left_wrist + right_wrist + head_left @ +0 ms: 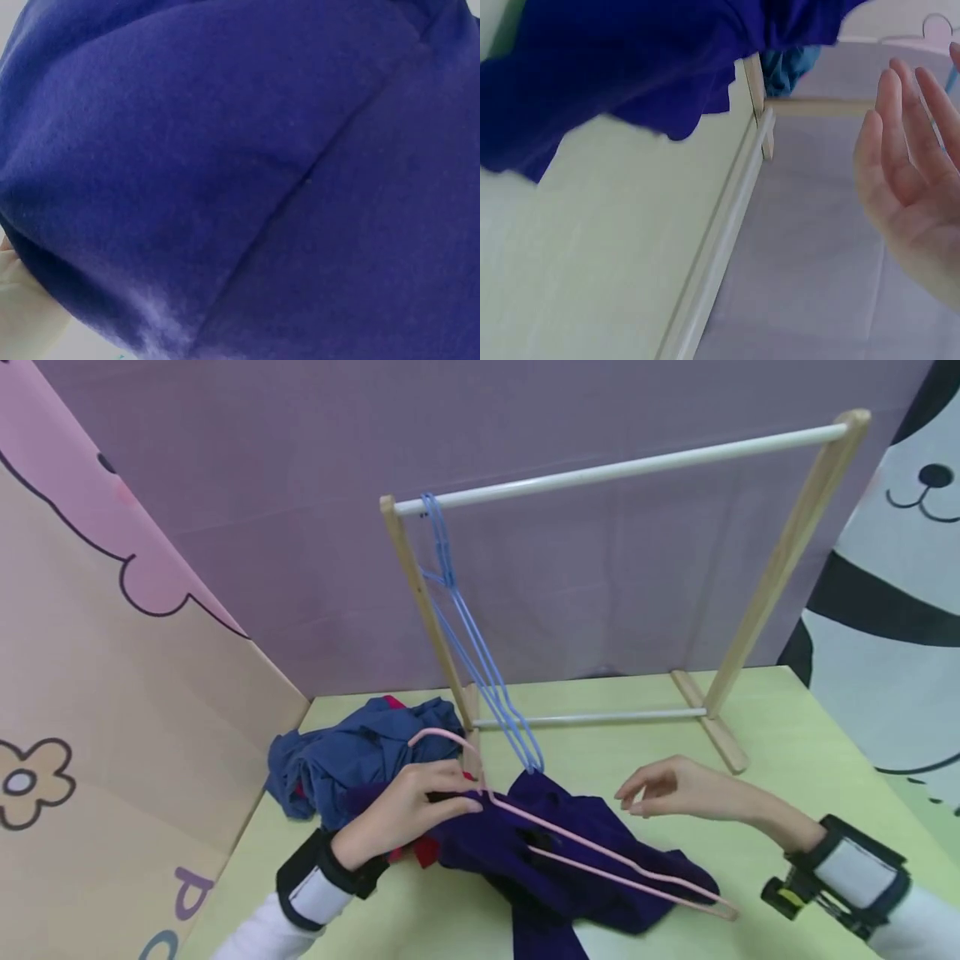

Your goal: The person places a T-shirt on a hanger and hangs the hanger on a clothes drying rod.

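Observation:
In the head view a dark purple garment (592, 814) is bunched at the front centre, and it fills most of the left wrist view. My left hand (416, 802) pinches its cloth between thumb and fingers, close by the hanger's neck. A pink clothes hanger (600, 843) lies slanted across the garment, its hook up at the left and its far end at the lower right. Part of the hanger's lower bar is hidden in the cloth. To the right of the garment, my right hand (675, 789) is held apart from it, fingers loosely bent around nothing.
Behind stands a wooden rack with a white top rail (622, 472). Several blue hangers (480, 643) hang at its left end, reaching down close to the purple garment. A heap of blue clothing (352, 752) with red bits lies at the left on the pale yellow table (637, 689).

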Available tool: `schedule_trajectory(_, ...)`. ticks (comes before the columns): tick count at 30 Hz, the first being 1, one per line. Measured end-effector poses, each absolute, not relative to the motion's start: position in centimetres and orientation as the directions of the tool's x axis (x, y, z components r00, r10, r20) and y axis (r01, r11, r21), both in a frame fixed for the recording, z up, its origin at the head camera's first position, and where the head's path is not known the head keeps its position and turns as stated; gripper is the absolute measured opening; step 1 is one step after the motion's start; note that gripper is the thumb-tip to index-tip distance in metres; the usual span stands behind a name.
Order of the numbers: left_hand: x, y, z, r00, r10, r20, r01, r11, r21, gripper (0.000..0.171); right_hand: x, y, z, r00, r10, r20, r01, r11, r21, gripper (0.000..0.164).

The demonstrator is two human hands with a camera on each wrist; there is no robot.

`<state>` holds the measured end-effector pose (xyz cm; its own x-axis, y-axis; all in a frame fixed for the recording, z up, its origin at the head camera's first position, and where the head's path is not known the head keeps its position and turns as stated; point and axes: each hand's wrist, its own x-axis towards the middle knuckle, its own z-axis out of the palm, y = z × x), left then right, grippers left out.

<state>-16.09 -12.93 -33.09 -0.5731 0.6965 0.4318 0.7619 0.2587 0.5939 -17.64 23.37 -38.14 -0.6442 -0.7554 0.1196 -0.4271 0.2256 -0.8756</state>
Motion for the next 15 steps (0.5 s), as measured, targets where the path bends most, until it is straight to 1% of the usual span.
schedule_trajectory(4,-16.2,-12.9,-32.5,-0.55,0.709,0.441,0.774,0.234,0.589,0.017,-18.0,21.1,-38.4,-0.633,-0.765,0.118,-0.454,0.243,-0.858,0.02)
schedule_trajectory(10,-16.3,-12.7,-32.2,-0.518,0.712,0.474,0.795,0.195,0.574,0.018,-18.3,18.1,-38.9,-0.588,-0.797,0.135,-0.473,0.204,-0.857,0.024)
schedule_trajectory(15,-16.3,-12.7,-32.0,-0.512,0.699,0.499,0.802,0.183,0.568,0.018,-18.2,16.7,-39.4,-0.557,-0.824,0.108,-0.482,0.214,-0.85,0.024)
